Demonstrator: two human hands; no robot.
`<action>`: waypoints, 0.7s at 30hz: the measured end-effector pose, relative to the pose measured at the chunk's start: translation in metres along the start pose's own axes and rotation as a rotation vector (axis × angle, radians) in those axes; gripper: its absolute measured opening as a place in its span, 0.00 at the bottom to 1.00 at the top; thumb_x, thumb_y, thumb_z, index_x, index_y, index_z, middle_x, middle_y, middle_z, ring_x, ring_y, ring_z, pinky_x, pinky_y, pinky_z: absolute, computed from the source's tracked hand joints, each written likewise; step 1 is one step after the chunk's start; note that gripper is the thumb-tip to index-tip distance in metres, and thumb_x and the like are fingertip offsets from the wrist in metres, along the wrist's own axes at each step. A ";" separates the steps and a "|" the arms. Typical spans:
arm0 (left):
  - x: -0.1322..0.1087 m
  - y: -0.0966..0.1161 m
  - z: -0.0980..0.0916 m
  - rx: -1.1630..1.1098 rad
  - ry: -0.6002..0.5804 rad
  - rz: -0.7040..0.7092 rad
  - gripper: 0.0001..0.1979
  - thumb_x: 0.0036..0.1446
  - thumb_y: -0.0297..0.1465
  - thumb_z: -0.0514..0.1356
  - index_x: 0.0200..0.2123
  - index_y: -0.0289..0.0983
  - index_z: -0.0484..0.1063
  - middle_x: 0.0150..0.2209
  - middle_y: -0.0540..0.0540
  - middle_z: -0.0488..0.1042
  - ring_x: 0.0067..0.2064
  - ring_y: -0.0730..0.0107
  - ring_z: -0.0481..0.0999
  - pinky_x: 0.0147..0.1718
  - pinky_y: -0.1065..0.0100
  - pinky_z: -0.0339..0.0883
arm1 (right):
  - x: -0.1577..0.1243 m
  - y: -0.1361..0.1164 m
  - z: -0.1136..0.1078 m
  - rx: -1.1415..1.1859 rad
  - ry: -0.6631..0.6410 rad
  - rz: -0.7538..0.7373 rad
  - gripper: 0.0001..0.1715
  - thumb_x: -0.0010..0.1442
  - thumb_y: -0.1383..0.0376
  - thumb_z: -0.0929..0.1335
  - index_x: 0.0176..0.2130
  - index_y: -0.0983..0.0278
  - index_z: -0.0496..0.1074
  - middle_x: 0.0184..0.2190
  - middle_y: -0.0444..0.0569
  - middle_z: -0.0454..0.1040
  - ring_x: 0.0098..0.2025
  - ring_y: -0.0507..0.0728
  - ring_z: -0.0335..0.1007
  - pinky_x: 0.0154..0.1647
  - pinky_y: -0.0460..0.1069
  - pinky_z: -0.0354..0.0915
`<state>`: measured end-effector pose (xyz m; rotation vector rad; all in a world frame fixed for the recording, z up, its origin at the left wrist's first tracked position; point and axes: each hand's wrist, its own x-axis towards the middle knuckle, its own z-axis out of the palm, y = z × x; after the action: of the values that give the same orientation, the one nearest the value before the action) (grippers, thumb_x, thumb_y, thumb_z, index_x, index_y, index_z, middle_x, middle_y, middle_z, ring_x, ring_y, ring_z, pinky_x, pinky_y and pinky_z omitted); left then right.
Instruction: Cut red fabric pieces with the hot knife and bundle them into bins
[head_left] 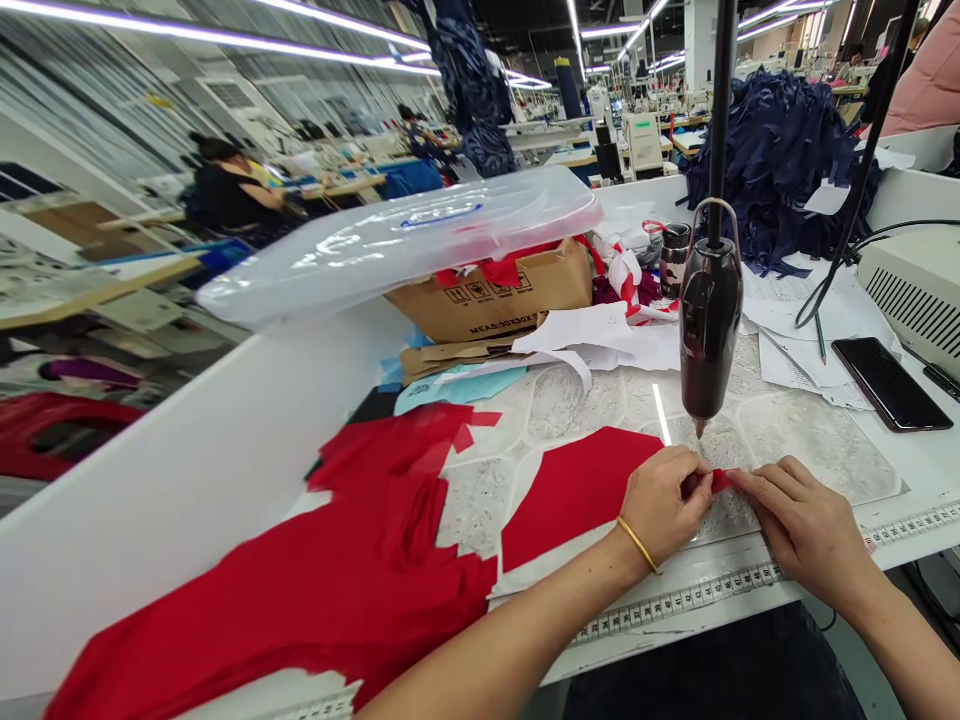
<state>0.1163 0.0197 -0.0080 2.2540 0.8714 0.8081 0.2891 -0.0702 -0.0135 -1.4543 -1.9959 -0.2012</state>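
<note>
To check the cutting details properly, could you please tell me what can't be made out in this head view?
All in the head view:
Small red piece: shape hidden by the left hand and right hand.
Cardboard box contents: covered by the clear plastic lid.
Tape measure markings: too small to read.
Distant co-worker: blurred.

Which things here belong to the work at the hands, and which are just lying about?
Job: left hand, right hand, red fabric tab, red panel, hanging black tool.
Lying about: smartphone, cardboard box, clear plastic lid, navy fabric heap.
</note>
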 end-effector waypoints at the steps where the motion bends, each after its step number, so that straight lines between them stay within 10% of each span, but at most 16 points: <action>1: 0.000 0.000 0.000 -0.009 0.001 -0.008 0.07 0.56 0.25 0.57 0.25 0.37 0.70 0.24 0.50 0.71 0.26 0.72 0.67 0.27 0.71 0.61 | 0.000 0.000 0.001 -0.023 -0.018 -0.011 0.21 0.65 0.73 0.62 0.53 0.61 0.73 0.33 0.46 0.77 0.33 0.54 0.67 0.29 0.47 0.67; 21: -0.001 0.000 0.002 -0.183 0.129 -0.138 0.07 0.56 0.26 0.55 0.25 0.38 0.66 0.24 0.52 0.66 0.25 0.74 0.64 0.26 0.71 0.59 | 0.003 -0.002 0.003 -0.028 -0.006 -0.040 0.15 0.64 0.74 0.62 0.42 0.65 0.77 0.29 0.48 0.75 0.32 0.54 0.63 0.27 0.48 0.65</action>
<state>0.1170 0.0183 -0.0101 1.9781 0.9599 0.9367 0.2854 -0.0672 -0.0135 -1.4348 -2.0355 -0.2425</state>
